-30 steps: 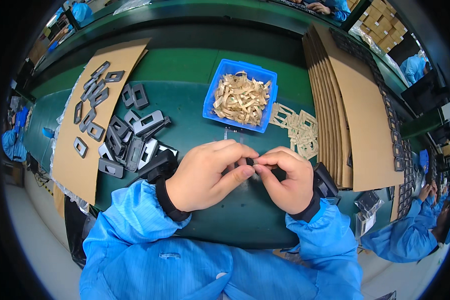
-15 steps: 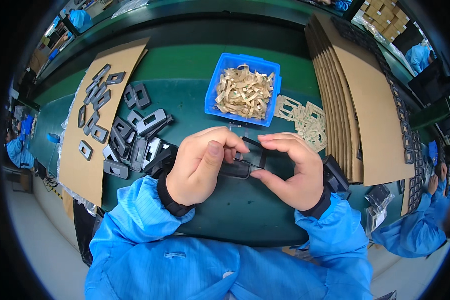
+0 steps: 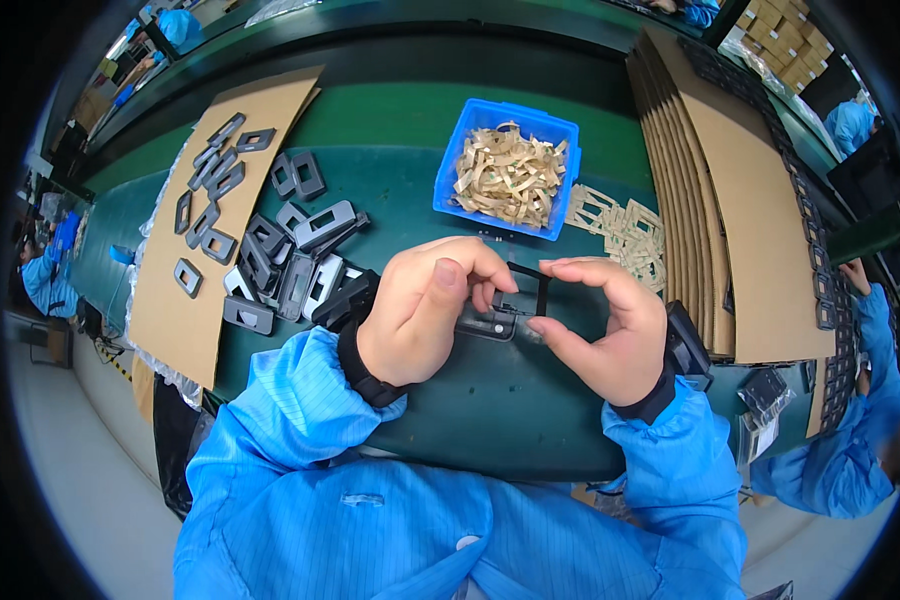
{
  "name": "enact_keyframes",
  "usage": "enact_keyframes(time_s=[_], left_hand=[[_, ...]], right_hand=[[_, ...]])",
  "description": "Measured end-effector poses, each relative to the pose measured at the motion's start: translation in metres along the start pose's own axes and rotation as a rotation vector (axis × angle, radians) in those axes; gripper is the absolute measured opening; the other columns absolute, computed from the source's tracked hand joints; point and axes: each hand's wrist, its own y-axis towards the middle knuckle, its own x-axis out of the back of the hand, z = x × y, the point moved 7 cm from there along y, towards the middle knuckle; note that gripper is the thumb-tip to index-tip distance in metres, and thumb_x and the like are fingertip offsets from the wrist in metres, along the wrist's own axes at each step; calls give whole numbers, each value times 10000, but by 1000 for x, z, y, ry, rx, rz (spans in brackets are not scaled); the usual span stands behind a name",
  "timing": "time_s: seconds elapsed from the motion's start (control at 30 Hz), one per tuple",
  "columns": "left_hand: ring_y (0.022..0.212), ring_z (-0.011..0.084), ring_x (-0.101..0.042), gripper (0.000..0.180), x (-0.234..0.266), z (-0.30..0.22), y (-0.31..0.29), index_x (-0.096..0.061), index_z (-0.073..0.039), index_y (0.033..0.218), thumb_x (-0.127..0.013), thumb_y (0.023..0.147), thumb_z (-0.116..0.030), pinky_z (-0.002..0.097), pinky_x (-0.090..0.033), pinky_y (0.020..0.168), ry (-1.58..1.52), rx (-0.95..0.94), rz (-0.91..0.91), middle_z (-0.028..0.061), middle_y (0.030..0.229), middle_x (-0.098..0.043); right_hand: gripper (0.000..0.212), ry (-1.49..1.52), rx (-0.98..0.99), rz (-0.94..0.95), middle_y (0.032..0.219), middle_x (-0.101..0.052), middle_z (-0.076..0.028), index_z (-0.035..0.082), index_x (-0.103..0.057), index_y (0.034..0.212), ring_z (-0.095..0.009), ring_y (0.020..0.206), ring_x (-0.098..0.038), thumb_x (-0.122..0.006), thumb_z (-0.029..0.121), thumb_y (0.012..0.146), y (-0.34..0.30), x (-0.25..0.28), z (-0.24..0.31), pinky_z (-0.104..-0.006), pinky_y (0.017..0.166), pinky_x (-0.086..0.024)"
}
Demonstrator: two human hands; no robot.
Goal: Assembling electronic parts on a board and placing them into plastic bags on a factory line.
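In front of my chest, my left hand (image 3: 418, 318) curls its fingers around a dark plastic housing (image 3: 488, 327) with a window-like opening. My right hand (image 3: 615, 330) pinches a thin black rectangular frame (image 3: 542, 300) at the housing's right end, forefinger above and thumb below. The frame stands up at an angle against the housing; my left fingers hide where the two meet at the left. Just left of my left hand lies a pile of grey plastic housings (image 3: 325, 226), each with an oblong opening.
A blue bin (image 3: 448, 165) holds curled tan paper strips (image 3: 510, 175). Beside it lie flat cream paper frames (image 3: 630, 240). More grey housings rest on a cardboard sheet (image 3: 175, 325) at left. Stacked cardboard (image 3: 755, 230) rises at right. A blue-sleeved person (image 3: 825, 470) works at far right.
The bench scene has shifted slightly to the right in view. Both hands keep their hold, and the housing has tilted a little. At far right, the other person's arm has reached farther up.
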Motion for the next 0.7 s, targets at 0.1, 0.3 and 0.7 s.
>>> enact_keyframes(time_s=[0.1,0.3,0.7], left_hand=[[708,128,-529,786,-3,2,-1,-656,32,939,-185,1039,-590,249,-394,608,-31,10,-17,73,803,-572],[708,108,-544,729,-8,-1,-10,-535,46,1183,-261,1024,-610,233,-425,636,-86,96,-56,71,841,-601],[937,231,-649,882,56,-16,-29,-371,7,1385,-426,908,-733,309,-505,778,279,46,-58,166,1187,-620]], right_hand=[[401,4,-14,18,1027,-701,-126,22,-672,1040,-260,951,-682,-846,32,679,-1,0,0,-333,847,-531],[385,-25,-21,-1,967,-687,-114,20,-657,1022,-237,928,-675,-817,7,673,-3,1,2,-324,828,-525],[384,-132,-30,158,947,-688,-107,20,-662,1015,-251,887,-662,-819,18,664,1,-16,2,-340,803,-524]])
